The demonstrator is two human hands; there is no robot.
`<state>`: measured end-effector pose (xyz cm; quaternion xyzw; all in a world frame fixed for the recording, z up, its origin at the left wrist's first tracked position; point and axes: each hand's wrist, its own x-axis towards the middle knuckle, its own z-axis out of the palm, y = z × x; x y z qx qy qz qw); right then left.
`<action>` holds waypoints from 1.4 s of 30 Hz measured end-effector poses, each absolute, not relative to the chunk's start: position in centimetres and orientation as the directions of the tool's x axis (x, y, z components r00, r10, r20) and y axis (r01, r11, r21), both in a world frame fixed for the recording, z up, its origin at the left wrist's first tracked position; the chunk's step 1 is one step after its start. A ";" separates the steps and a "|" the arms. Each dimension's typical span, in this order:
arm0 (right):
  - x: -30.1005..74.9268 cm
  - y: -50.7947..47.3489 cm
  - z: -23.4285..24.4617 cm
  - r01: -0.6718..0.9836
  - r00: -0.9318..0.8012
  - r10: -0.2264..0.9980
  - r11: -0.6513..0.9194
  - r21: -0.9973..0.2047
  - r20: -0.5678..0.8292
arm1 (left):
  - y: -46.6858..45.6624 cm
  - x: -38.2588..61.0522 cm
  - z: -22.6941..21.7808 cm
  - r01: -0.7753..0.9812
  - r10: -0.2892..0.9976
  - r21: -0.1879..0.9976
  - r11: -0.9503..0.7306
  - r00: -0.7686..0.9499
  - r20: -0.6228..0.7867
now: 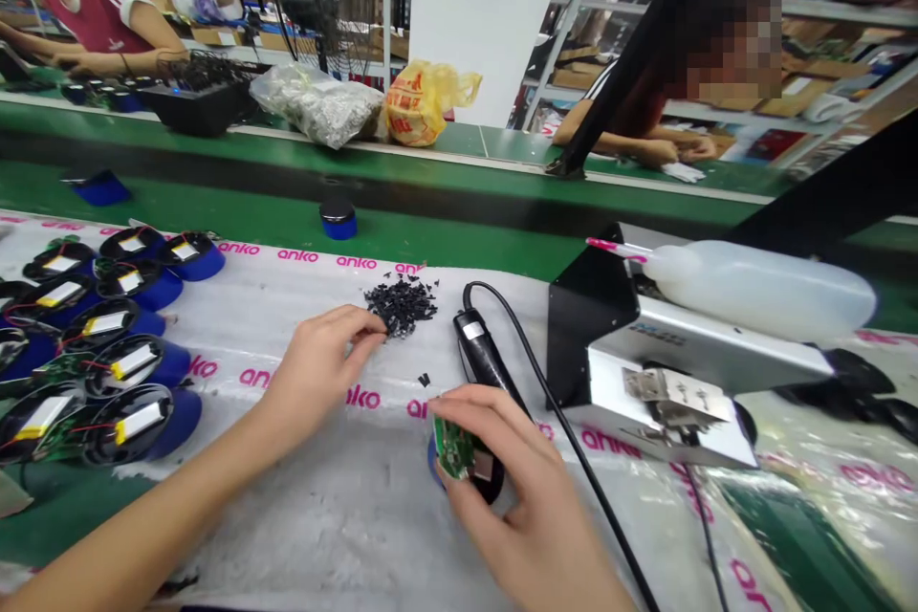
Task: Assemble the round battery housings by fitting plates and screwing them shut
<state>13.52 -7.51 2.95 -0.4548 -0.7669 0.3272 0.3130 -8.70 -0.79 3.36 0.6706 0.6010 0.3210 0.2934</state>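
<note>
Pink "anko" repeats across the white sheet; red print on the yellow bag is unreadable.

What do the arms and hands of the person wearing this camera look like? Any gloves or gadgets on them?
Both the left hand and right hand are ungloved, with slender fingers. No ring, watch or strap shows. The left forearm shows no sleeve; little of the right is visible.
</note>
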 end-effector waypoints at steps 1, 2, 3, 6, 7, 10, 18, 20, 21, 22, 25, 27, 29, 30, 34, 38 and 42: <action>13.9 -7.5 3.0 0.486 -0.391 0.902 0.372 -0.791 0.184 | -0.6 -8.1 3.6 0.535 0.992 0.838 -0.109 0.114 0.056; 14.2 -7.5 3.0 0.496 -0.388 0.902 0.376 -0.782 0.188 | -0.4 -7.5 3.8 0.447 0.986 0.889 -0.100 0.167 0.027; 14.5 -7.5 3.0 0.517 -0.378 0.906 0.378 -0.768 0.192 | -0.2 -6.9 3.8 0.360 0.975 0.930 -0.079 0.223 -0.003; 15.1 -7.3 3.4 0.591 -0.352 0.920 0.360 -0.722 0.171 | 0.5 -5.5 3.2 0.158 0.933 0.987 0.025 0.352 -0.080; 15.3 -7.2 3.5 0.608 -0.358 0.920 0.358 -0.709 0.157 | 0.5 -5.3 2.8 0.112 0.922 0.992 0.065 0.374 -0.102; 15.7 -7.1 3.8 0.619 -0.377 0.915 0.363 -0.697 0.143 | 0.2 -5.1 1.5 0.017 0.888 0.984 0.178 0.428 -0.168; 15.9 -7.1 2.7 0.582 -0.331 0.927 0.349 -0.734 0.177 | -1.2 -5.4 1.6 -0.003 0.733 0.967 0.254 0.653 -0.191; 16.0 -7.0 2.9 0.587 -0.356 0.920 0.355 -0.727 0.162 | -1.4 -5.7 2.0 0.051 0.664 0.977 0.209 0.726 -0.180; 16.1 -6.9 3.1 0.586 -0.377 0.915 0.357 -0.728 0.145 | -1.4 -5.8 2.2 0.084 0.639 0.983 0.165 0.750 -0.172; 16.2 -6.8 3.3 0.585 -0.400 0.909 0.353 -0.731 0.118 | -1.5 -5.9 2.4 0.114 0.629 0.987 0.113 0.761 -0.160; 16.7 -6.5 4.3 0.549 -0.490 0.871 0.341 -0.763 0.037 | -1.5 -6.0 2.6 0.152 0.650 0.988 -0.011 0.752 -0.109; 17.1 -6.4 4.7 0.484 -0.538 0.842 0.340 -0.806 0.033 | -1.4 -6.1 2.6 0.123 0.656 0.992 -0.031 0.751 -0.073; 17.3 -6.2 4.8 0.440 -0.517 0.853 0.343 -0.830 0.079 | -1.2 -6.1 2.4 0.081 0.653 0.996 -0.023 0.756 -0.046; 17.3 -6.1 4.8 0.450 -0.475 0.874 0.342 -0.825 0.103 | -1.2 -6.1 2.2 0.067 0.660 0.998 -0.021 0.751 -0.037; 16.7 -5.9 4.4 0.591 -0.283 0.932 0.355 -0.724 0.226 | -1.2 -6.0 1.7 0.030 0.682 0.998 -0.050 0.732 0.012; 15.7 -6.3 4.2 0.640 -0.224 0.854 0.493 -0.589 0.470 | -1.7 -5.7 1.8 0.020 0.686 0.992 -0.122 0.724 0.069; 14.8 -7.5 2.8 0.640 -0.150 0.806 0.520 -0.565 0.573 | -1.6 -5.7 1.6 -0.013 0.746 0.997 0.070 0.665 -0.043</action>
